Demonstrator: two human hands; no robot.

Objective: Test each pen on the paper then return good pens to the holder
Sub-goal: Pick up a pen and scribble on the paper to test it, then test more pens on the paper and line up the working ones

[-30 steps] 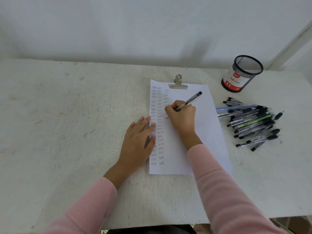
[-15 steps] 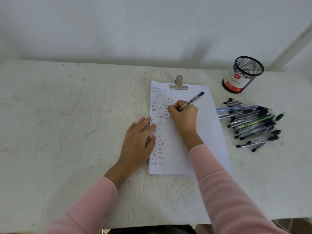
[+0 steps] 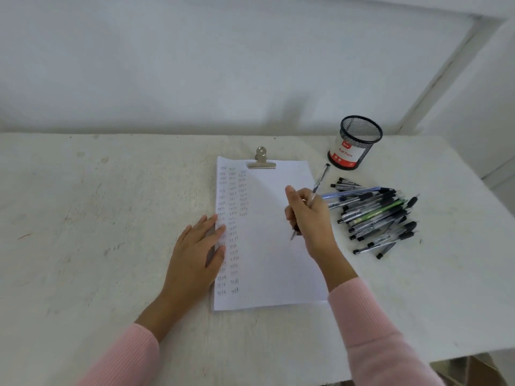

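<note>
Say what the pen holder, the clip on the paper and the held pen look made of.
The pen holder: black open mesh, probably painted metal wire; glossy red-and-white label round its lower wall, paper or film.
The clip: bare silvery metal with a dull sheen.
The pen in the right hand: see-through barrel with a dark end, likely plastic.

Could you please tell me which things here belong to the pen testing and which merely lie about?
Belonging to the job: clear-barrelled pen gripped by the right hand; white sheet of paper, steadied by the left hand; black mesh pen holder; pile of loose pens.
Merely there: silver metal clip on the sheet's top edge; white table.
</note>
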